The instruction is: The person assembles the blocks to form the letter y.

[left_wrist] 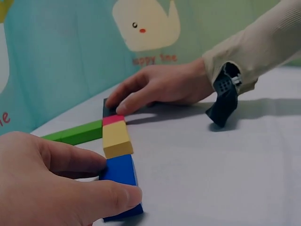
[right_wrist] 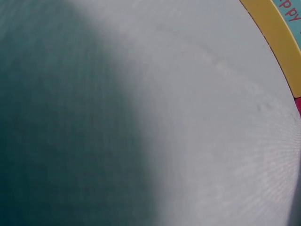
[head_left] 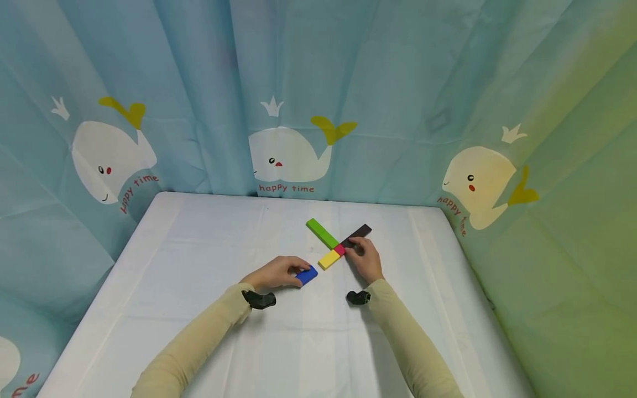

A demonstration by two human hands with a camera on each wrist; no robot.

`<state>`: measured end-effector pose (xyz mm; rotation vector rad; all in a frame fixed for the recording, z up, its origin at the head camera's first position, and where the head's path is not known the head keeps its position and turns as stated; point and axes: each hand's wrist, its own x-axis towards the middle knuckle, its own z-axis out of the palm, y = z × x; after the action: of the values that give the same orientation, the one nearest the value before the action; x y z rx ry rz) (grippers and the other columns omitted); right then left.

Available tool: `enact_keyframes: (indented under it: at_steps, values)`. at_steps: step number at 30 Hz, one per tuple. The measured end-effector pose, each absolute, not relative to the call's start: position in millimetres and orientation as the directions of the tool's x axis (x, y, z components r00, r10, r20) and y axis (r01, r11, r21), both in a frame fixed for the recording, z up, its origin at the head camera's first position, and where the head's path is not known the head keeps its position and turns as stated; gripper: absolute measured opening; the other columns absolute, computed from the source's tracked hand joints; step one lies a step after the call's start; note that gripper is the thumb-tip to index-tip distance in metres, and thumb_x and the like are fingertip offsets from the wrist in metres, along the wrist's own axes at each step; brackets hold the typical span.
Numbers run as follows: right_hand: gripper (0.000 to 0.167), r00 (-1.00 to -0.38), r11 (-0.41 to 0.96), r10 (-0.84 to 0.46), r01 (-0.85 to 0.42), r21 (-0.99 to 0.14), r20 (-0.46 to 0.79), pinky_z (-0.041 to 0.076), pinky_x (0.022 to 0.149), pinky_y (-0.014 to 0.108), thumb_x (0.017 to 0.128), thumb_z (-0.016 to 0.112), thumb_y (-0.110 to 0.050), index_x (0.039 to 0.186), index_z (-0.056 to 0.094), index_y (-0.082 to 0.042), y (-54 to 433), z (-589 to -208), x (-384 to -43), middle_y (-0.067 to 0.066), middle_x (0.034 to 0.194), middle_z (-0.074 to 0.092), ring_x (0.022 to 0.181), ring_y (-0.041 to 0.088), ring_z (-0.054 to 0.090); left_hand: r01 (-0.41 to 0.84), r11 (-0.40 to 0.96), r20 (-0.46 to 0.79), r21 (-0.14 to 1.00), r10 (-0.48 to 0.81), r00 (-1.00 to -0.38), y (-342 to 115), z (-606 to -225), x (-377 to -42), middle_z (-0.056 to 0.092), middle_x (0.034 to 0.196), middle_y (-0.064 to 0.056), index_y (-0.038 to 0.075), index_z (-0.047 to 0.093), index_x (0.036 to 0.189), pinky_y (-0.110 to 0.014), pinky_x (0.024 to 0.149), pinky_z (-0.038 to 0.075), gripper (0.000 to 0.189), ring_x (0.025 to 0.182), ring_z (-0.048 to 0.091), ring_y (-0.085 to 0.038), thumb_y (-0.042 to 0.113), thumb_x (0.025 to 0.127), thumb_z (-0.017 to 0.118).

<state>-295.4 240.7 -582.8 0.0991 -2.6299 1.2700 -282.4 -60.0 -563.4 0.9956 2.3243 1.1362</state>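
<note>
In the head view my left hand (head_left: pixel 280 272) holds a blue block (head_left: pixel 307 275) flat on the white table, thumb along its near side and fingers at its far side. My right hand (head_left: pixel 366 260) pinches the near end of a long black block (head_left: pixel 360 231) between thumb and forefinger. Against that end sits a small red block (head_left: pixel 340 250). A yellow block (head_left: pixel 329 260) adjoins the red one towards me. From the red block a long green block (head_left: pixel 322 233) runs off to the far left. In the left wrist view, the blue block (left_wrist: pixel 121 170) lies just before the yellow block (left_wrist: pixel 116 140).
A white cloth covers the table (head_left: pixel 209 237). Behind and beside it hangs a blue-green curtain (head_left: pixel 398 83) printed with whales. A dark strap hangs at each wrist. Mostly blur fills the right wrist view, with the yellow block (right_wrist: pixel 275 42) at its upper right edge.
</note>
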Motion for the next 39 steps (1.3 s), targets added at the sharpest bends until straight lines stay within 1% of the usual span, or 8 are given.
enact_keyframes:
  at_steps: [10, 14, 23, 34, 39]
  values:
    - [0.037, -0.974, 0.623, 0.036, -0.153, -0.767, 0.224, 0.041, 0.099, 0.047, 0.090, 0.071, -0.018, 0.123, 0.065, -0.003, 241, -583, -296, 0.017, 0.129, 0.056, 0.114, 0.031, 0.054, 0.422, 0.419, -0.002, 0.804, 0.711, -0.703, -52, -568, -290, 0.063, 0.121, -0.004, 0.010, 0.062, 0.129, -0.030, 0.090, 0.049, 0.045, 0.104, 0.059, -0.014, 0.015, 0.086, 0.077]
    - [0.037, -0.977, 0.636, 0.036, -0.141, -0.759, 0.211, 0.042, 0.099, 0.047, 0.090, 0.071, -0.019, 0.124, 0.064, -0.003, 240, -582, -296, 0.017, 0.129, 0.056, 0.114, 0.031, 0.054, 0.412, 0.426, -0.010, 0.805, 0.705, -0.709, -48, -567, -291, 0.064, 0.120, -0.004, 0.009, 0.062, 0.128, -0.030, 0.089, 0.049, 0.046, 0.102, 0.060, -0.014, 0.014, 0.085, 0.077]
    - [0.036, -0.981, 0.619, 0.038, -0.128, -0.775, 0.192, 0.041, 0.100, 0.046, 0.091, 0.071, -0.017, 0.124, 0.064, -0.004, 240, -580, -296, 0.016, 0.129, 0.056, 0.113, 0.031, 0.053, 0.409, 0.429, -0.008, 0.805, 0.698, -0.716, -41, -565, -290, 0.064, 0.118, -0.005, 0.008, 0.063, 0.127, -0.030, 0.088, 0.049, 0.045, 0.101, 0.060, -0.015, 0.014, 0.085, 0.077]
    - [0.037, -0.980, 0.625, 0.041, -0.126, -0.771, 0.193, 0.041, 0.101, 0.046, 0.091, 0.070, -0.019, 0.124, 0.064, -0.005, 240, -581, -297, 0.015, 0.129, 0.056, 0.115, 0.030, 0.053, 0.391, 0.458, -0.030, 0.798, 0.679, -0.734, -39, -566, -290, 0.063, 0.119, -0.003, 0.010, 0.062, 0.128, -0.029, 0.088, 0.049, 0.045, 0.101, 0.059, -0.013, 0.013, 0.086, 0.077]
    - [0.037, -0.979, 0.626, 0.039, -0.131, -0.769, 0.198, 0.040, 0.101, 0.046, 0.091, 0.070, -0.018, 0.124, 0.064, -0.004, 241, -583, -297, 0.016, 0.130, 0.056, 0.116, 0.031, 0.053, 0.401, 0.461, -0.029, 0.791, 0.684, -0.729, -38, -567, -291, 0.064, 0.118, -0.002, 0.010, 0.062, 0.128, -0.030, 0.089, 0.048, 0.045, 0.100, 0.059, -0.013, 0.013, 0.086, 0.076]
